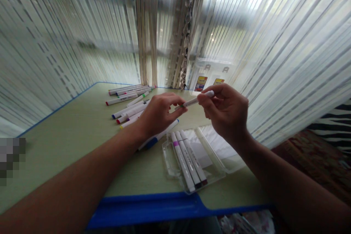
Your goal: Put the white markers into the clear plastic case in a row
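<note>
A white marker [193,101] with a bit of green near one end is held above the table between both hands. My left hand [161,111] pinches the green end between thumb and fingers. The other end is gripped by my right hand [226,109], its fingers curled closed. Below them lies an opened clear plastic case [171,170], with three white markers [189,161] side by side in its left half. Beyond and left of my left hand, several loose markers [123,99] lie in a pile, with coloured ends. A marker with a blue band [153,142] lies partly under my left wrist.
Another clear plastic case [214,71] with yellow labels stands upright at the back edge by the curtain. The pale green table [60,146] has a blue rim [148,204]. Striped sheer curtains [104,25] hang close behind and around it.
</note>
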{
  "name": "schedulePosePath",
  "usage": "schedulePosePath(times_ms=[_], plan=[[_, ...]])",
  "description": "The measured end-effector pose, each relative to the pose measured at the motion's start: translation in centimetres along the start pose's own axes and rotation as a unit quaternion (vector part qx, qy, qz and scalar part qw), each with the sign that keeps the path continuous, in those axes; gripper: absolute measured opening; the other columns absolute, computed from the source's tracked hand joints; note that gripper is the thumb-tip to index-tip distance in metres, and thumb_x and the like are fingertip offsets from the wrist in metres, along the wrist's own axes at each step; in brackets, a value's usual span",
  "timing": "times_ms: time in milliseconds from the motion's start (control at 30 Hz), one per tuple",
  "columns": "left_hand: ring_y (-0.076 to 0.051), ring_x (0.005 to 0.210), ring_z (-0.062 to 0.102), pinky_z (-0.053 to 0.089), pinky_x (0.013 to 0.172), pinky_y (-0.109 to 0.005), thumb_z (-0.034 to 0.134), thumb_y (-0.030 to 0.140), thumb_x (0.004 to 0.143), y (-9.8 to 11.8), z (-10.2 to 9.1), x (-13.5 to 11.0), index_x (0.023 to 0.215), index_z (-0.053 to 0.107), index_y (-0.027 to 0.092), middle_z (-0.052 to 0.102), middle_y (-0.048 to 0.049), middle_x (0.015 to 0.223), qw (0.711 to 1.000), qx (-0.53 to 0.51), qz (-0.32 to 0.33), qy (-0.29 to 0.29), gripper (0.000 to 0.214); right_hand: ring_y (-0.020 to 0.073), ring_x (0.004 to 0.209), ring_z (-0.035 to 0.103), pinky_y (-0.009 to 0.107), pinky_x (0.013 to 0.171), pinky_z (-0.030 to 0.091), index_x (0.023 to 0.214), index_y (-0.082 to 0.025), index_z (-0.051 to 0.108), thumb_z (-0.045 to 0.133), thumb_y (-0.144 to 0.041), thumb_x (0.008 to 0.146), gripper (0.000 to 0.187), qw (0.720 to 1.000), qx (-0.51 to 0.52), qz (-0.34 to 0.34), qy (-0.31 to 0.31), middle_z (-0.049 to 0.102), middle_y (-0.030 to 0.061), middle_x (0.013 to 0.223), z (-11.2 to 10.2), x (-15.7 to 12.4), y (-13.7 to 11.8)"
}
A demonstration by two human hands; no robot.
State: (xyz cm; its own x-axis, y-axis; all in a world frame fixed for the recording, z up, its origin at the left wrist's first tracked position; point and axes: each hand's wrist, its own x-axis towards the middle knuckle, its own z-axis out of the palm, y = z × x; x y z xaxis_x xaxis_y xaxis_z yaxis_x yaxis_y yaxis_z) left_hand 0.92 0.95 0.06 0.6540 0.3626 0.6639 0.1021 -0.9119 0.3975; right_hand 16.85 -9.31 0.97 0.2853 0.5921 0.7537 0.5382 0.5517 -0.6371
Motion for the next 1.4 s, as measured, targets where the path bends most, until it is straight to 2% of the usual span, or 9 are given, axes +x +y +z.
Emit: schedulePosePath(times_ms=[167, 500, 633, 800, 1000, 1233, 1400], plan=[[-0.014, 0.072, 0.064, 0.047, 0.071, -0.027, 0.065, 0.022, 0.089, 0.0, -0.1, 0.1, 0.097, 0.076, 0.013, 0.073, -0.0046, 0.081, 1.000, 0.007, 0.001, 0.007, 0.016, 0.0048, 0.040, 0.048, 0.019, 0.035, 0.036, 0.079, -0.018, 0.060, 0.074, -0.033, 0.082, 0.021, 0.997, 0.025, 0.068, 0.031, 0.060, -0.0039, 0.065, -0.4, 0.9, 0.9], [-0.013, 0.067, 0.061, 0.044, 0.066, -0.026, 0.060, 0.030, 0.093, -0.2, -0.1, 0.1, 0.098, 0.073, 0.014, 0.073, -0.0033, 0.080, 0.999, -0.002, -0.032, 0.024, 0.021, 0.0039, 0.034, 0.045, 0.017, 0.031, 0.031, 0.072, -0.016, 0.061, 0.069, -0.027, 0.081, 0.016, 0.982, 0.058, 0.178, 0.037, 0.062, -0.0026, 0.058, -0.7, 1.7, 2.3], [-0.013, 0.063, 0.057, 0.040, 0.062, -0.026, 0.054, 0.033, 0.097, 0.0, -0.3, 0.2, 0.090, 0.072, 0.014, 0.068, -0.0022, 0.071, 0.999, 0.012, -0.037, 0.018, 0.027, 0.0043, 0.035, 0.046, 0.018, 0.031, 0.032, 0.072, -0.014, 0.066, 0.068, -0.027, 0.083, 0.017, 0.982, 0.047, 0.183, -0.004, 0.063, -0.0011, 0.056, -0.7, 1.6, 2.7], [-0.012, 0.057, 0.051, 0.035, 0.056, -0.025, 0.048, 0.036, 0.100, 0.0, -0.5, 0.2, 0.080, 0.068, 0.014, 0.057, 0.0004, 0.059, 0.997, 0.005, -0.069, 0.031, 0.035, 0.0041, 0.036, 0.046, 0.019, 0.033, 0.033, 0.065, -0.014, 0.067, 0.068, -0.034, 0.087, 0.030, 0.980, 0.058, 0.174, -0.082, 0.062, -0.0002, 0.054, -0.6, 1.2, 2.6], [-0.012, 0.052, 0.048, 0.033, 0.053, -0.025, 0.040, 0.037, 0.103, 0.2, -0.6, 0.2, 0.091, 0.068, 0.014, 0.050, 0.0028, 0.055, 0.992, -0.037, -0.114, 0.045, 0.038, 0.0034, 0.037, 0.044, 0.019, 0.036, 0.030, 0.065, -0.013, 0.069, 0.070, -0.039, 0.087, 0.034, 0.962, 0.089, 0.203, -0.162, 0.063, 0.0004, 0.054, -0.6, 1.0, 2.3], [-0.013, 0.056, 0.053, 0.039, 0.057, -0.026, 0.040, 0.032, 0.101, 0.9, -0.8, -0.1, 0.096, 0.067, 0.016, 0.057, 0.0016, 0.061, 0.994, -0.052, -0.092, 0.002, 0.031, 0.0052, 0.044, 0.049, 0.018, 0.040, 0.035, 0.076, -0.013, 0.075, 0.073, -0.042, 0.085, 0.030, 0.930, 0.131, 0.247, -0.237, 0.069, 0.0029, 0.064, -0.7, 0.8, 2.3], [-0.014, 0.061, 0.057, 0.042, 0.058, -0.026, 0.045, 0.028, 0.098, 1.0, -0.5, -0.1, 0.096, 0.066, 0.015, 0.064, -0.0011, 0.070, 0.994, -0.075, -0.075, -0.022, 0.024, 0.0060, 0.046, 0.055, 0.017, 0.041, 0.040, 0.087, -0.014, 0.076, 0.076, -0.039, 0.083, 0.025, 0.907, 0.159, 0.288, -0.263, 0.073, 0.0035, 0.072, -0.8, 0.8, 2.4]])
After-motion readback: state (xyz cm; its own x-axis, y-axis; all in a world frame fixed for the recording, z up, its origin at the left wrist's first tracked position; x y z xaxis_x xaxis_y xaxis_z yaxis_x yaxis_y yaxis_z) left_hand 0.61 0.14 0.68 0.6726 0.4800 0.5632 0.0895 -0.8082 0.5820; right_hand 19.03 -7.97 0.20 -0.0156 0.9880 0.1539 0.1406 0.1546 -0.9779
